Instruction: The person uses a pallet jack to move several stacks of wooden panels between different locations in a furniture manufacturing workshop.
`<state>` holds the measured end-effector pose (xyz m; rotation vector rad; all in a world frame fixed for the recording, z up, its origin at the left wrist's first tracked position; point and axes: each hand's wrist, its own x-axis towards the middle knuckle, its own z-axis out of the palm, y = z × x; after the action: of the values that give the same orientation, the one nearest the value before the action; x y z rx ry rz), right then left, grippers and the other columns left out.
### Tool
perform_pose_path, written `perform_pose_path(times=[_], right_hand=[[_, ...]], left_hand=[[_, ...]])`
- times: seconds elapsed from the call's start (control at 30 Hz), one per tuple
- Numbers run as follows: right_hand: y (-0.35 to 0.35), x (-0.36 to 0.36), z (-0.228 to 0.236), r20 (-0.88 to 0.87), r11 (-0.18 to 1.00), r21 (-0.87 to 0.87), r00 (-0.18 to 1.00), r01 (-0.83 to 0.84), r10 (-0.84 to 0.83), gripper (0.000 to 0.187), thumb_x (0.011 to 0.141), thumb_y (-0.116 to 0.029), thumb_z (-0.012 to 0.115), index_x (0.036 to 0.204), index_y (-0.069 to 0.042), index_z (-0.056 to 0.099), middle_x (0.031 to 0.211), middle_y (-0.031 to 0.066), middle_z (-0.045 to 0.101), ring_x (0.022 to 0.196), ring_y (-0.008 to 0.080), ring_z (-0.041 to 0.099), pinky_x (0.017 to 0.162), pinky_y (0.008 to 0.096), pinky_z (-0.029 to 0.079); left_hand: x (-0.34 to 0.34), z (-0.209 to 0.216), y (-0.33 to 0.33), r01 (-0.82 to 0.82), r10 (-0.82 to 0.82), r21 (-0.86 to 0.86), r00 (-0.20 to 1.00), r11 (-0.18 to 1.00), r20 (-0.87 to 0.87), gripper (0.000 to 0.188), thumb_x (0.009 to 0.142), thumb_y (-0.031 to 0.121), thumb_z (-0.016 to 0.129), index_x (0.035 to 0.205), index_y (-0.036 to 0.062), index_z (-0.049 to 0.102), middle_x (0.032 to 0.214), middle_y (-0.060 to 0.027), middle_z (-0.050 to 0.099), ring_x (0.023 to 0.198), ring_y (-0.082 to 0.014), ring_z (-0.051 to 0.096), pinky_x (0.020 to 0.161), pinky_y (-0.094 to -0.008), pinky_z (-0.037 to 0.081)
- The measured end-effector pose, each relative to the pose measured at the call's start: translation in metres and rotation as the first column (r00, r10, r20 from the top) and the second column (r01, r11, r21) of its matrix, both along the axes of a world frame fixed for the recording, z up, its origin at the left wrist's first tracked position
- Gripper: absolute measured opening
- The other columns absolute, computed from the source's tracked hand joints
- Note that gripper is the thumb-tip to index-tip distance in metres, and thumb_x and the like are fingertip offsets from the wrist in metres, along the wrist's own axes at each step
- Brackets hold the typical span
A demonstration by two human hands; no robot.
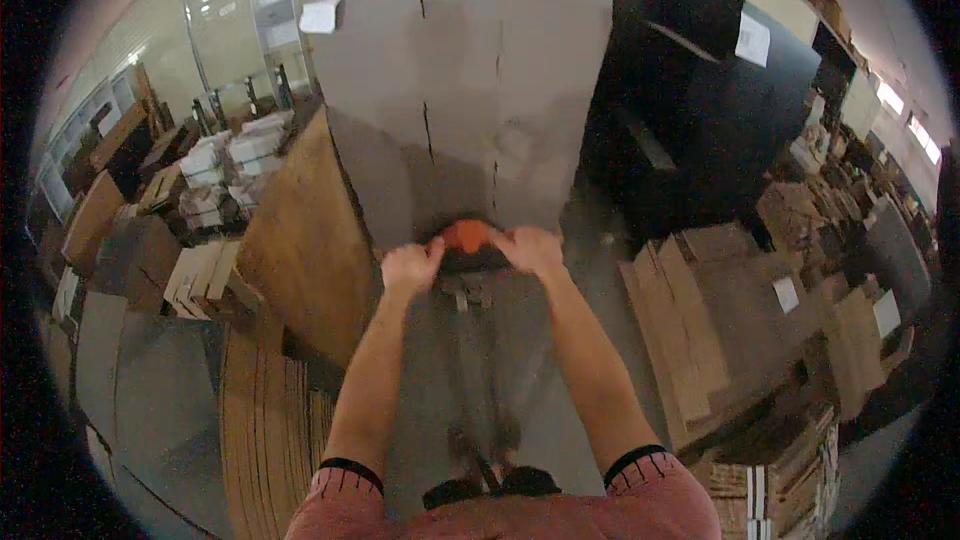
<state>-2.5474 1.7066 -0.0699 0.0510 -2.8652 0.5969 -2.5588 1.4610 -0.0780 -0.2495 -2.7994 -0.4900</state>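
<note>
Both my arms reach forward to an orange and black pallet jack handle (467, 236). My left hand (410, 267) is closed round its left end, and my right hand (532, 249) is closed round its right end. The thumbs of both hands lie towards the orange middle. Straight beyond the handle rises a tall, pale grey stack of boards (465, 100), with dark gaps running down its face. A white paper sheet (320, 16) sticks out at its upper left corner. The lower part of the jack is dim and blurred.
A brown board stack (305, 225) stands close on the left, with upright cardboard-coloured sheets (262, 420) nearer me. A tall black stack (700, 110) stands at the far right. Brown panels (715, 310) lean nearer on the right. Grey floor (590, 380) runs between.
</note>
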Motion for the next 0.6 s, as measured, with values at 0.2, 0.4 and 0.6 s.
perform_pose_path(times=[0.2, 0.4, 0.6], right_hand=[[-0.030, 0.221, -0.125, -0.063, 0.998, 0.039, 0.996, -0.055, 0.058, 0.033, 0.089, -0.043, 0.059, 0.084, -0.014, 0.073, 0.071, 0.0129, 0.069, 0.063, 0.0364, 0.066, 0.071, 0.0528, 0.052], [-0.016, 0.238, -0.167, 0.304, 0.988, 0.091, 0.948, -0.125, 0.092, 0.043, 0.090, -0.054, 0.054, 0.086, -0.017, 0.076, 0.072, 0.0097, 0.069, 0.069, 0.0317, 0.068, 0.070, 0.0502, 0.051], [0.011, 0.061, -0.035, 0.029, 0.996, -0.094, 1.000, 0.002, 0.001, 0.053, 0.090, -0.062, 0.050, 0.109, -0.017, 0.073, 0.104, 0.0147, 0.072, 0.099, 0.0328, 0.068, 0.086, 0.0465, 0.051]], left_hand=[[0.212, -0.136, -0.027, 0.136, -0.124, -0.059, 0.977, 0.989, 0.172, 0.037, 0.085, 0.038, 0.060, 0.076, 0.0037, 0.070, 0.084, -0.0192, 0.069, 0.079, -0.0364, 0.068, 0.076, -0.0537, 0.051], [0.240, -0.178, -0.030, 0.145, -0.130, -0.009, 0.909, 0.989, 0.397, 0.050, 0.090, 0.048, 0.050, 0.082, 0.0042, 0.075, 0.095, -0.0225, 0.070, 0.094, -0.0388, 0.066, 0.089, -0.0557, 0.046], [0.064, -0.033, 0.006, 0.031, -0.026, -0.101, 0.998, 0.994, 0.053, 0.064, 0.095, 0.058, 0.040, 0.078, 0.0075, 0.074, 0.079, -0.0220, 0.070, 0.076, -0.0387, 0.069, 0.075, -0.0501, 0.054]])
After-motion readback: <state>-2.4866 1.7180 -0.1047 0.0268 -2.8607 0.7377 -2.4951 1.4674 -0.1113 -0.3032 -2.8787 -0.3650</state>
